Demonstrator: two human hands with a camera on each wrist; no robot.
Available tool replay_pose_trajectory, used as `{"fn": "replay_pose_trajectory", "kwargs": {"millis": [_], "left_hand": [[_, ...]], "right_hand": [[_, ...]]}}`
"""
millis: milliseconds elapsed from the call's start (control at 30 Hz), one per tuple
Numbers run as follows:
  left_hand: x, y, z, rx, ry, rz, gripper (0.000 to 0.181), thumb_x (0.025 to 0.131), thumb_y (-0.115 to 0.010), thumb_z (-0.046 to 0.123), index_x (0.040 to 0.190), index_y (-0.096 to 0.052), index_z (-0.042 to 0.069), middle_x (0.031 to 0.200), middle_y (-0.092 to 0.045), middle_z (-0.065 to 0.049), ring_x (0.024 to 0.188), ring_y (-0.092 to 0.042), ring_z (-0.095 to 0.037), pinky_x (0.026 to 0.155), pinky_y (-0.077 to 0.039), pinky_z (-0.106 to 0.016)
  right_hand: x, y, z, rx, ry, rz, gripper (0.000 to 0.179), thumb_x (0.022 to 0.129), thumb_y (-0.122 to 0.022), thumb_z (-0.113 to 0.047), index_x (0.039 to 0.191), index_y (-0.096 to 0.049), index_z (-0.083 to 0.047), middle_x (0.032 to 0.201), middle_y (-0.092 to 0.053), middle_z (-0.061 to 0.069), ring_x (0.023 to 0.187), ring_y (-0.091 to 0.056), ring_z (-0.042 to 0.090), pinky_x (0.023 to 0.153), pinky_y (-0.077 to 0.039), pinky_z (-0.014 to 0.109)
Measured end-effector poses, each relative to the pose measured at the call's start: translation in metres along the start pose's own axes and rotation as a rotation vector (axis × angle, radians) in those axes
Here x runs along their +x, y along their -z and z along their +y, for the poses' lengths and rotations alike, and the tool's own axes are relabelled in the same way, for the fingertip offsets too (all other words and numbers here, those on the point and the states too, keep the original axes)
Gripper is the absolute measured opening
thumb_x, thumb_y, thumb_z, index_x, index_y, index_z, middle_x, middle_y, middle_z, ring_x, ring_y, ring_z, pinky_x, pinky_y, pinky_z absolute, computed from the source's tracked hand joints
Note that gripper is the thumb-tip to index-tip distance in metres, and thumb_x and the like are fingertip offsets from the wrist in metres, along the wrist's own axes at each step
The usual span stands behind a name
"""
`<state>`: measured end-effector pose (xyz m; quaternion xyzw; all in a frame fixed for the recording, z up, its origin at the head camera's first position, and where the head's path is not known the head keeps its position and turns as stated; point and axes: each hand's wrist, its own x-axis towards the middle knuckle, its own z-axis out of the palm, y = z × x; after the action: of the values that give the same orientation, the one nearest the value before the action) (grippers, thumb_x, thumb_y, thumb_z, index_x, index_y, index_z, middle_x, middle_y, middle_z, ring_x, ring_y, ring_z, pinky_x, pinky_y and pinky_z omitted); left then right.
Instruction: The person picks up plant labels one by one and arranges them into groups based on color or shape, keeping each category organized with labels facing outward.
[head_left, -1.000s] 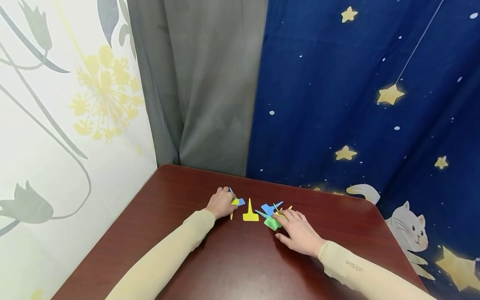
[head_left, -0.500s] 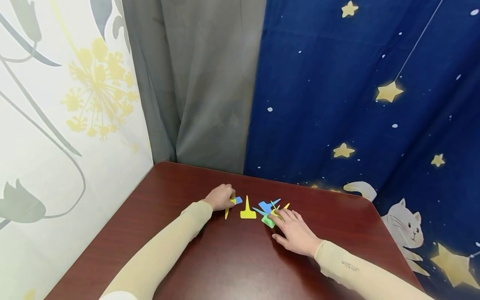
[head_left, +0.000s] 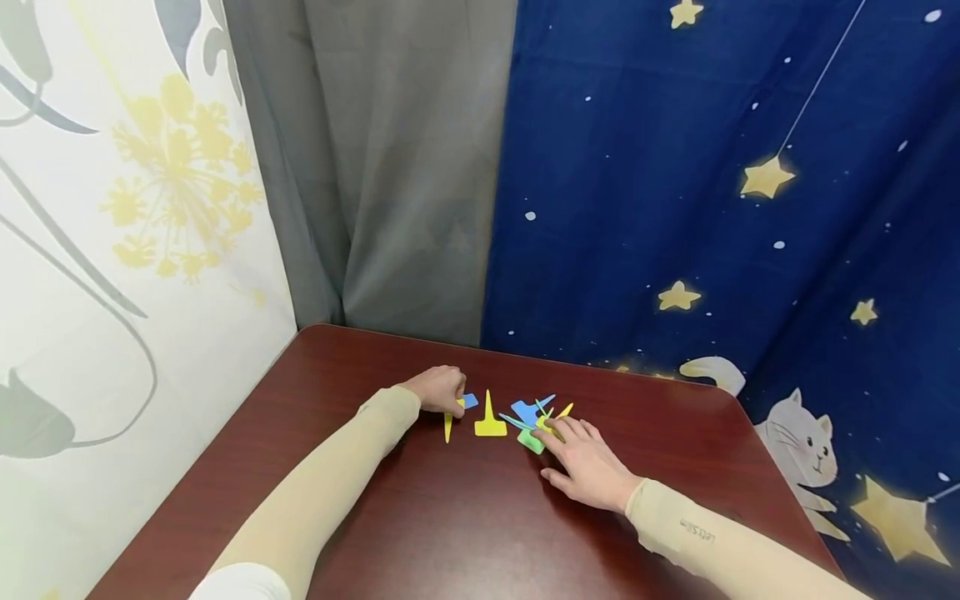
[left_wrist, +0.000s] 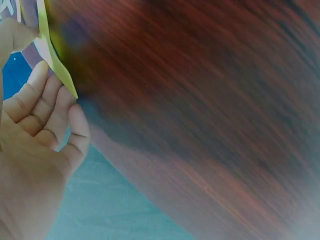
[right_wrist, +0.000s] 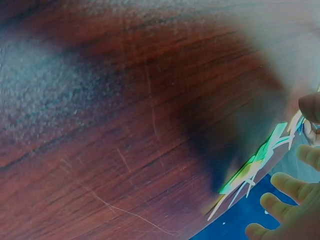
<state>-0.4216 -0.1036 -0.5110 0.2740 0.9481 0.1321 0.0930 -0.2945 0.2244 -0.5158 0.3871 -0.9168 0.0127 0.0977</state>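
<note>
Stem [head_left: 447, 432] of the yellow tag [head_left: 449, 423] shows longer than a second ago below the left hand [head_left: 437, 388] pinching it, so I judge it coming clear of the blue tag [head_left: 470, 401] beside it, the right hand [head_left: 592, 467] spread over the tag pile [head_left: 531, 440] on the desk [head_left: 420, 517]

The left hand [head_left: 437, 388] pinches a yellow T-shaped tag [head_left: 447, 429]; a partly hidden blue tag [head_left: 470, 401] is adjacent. A second yellow tag [head_left: 491, 428] lies flat between the hands, stem pointing away. At the right hand [head_left: 590, 462], a second blue tag [head_left: 524, 412], green tag [head_left: 531, 442] and third yellow tag [head_left: 566, 410] overlap.
</note>
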Motion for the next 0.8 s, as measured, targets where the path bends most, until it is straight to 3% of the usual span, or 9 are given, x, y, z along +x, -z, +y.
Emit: {"fn": "replay_pose_trajectory", "kwargs": {"millis": [333,533,667,800], "left_hand": [[-0.015,0.015,-0.01,-0.026,-0.051,0.073,0.016,0.079,-0.078,0.026,0.086,-0.066,0.017,0.077,-0.062,0.005,0.063,-0.052,-0.011,0.061,-0.045,-0.027],[-0.029,0.031,-0.007,0.079,-0.14,0.085,0.022,0.083,-0.078,0.026,0.102,-0.076,0.013,0.092,-0.065,0.005,0.075,-0.056,-0.011,0.069,-0.049,-0.026],[-0.042,0.04,-0.008,0.135,-0.198,0.105,0.022,0.083,-0.076,0.026,0.102,-0.079,0.015,0.091,-0.061,0.007,0.074,-0.054,-0.01,0.067,-0.048,-0.025],[-0.064,0.044,-0.019,0.132,-0.232,0.132,0.021,0.083,-0.076,0.024,0.101,-0.079,0.014,0.09,-0.06,0.008,0.074,-0.054,-0.01,0.067,-0.048,-0.026]], "right_hand": [[0.006,-0.003,0.001,-0.007,0.011,0.006,0.064,0.094,-0.068,-0.041,0.15,-0.049,-0.017,0.144,-0.049,0.012,0.133,-0.044,0.033,0.108,-0.033,0.059],[0.014,-0.001,0.0,-0.009,0.0,0.006,0.063,0.093,-0.069,-0.041,0.148,-0.051,-0.018,0.143,-0.05,0.012,0.133,-0.043,0.036,0.108,-0.033,0.06],[0.024,0.002,-0.001,-0.006,-0.01,0.017,0.063,0.093,-0.069,-0.043,0.148,-0.051,-0.02,0.143,-0.05,0.012,0.133,-0.043,0.034,0.107,-0.034,0.06],[0.047,0.005,-0.009,0.007,0.01,0.05,0.06,0.092,-0.071,-0.04,0.145,-0.053,-0.019,0.141,-0.052,0.011,0.13,-0.044,0.033,0.106,-0.034,0.062]]}}
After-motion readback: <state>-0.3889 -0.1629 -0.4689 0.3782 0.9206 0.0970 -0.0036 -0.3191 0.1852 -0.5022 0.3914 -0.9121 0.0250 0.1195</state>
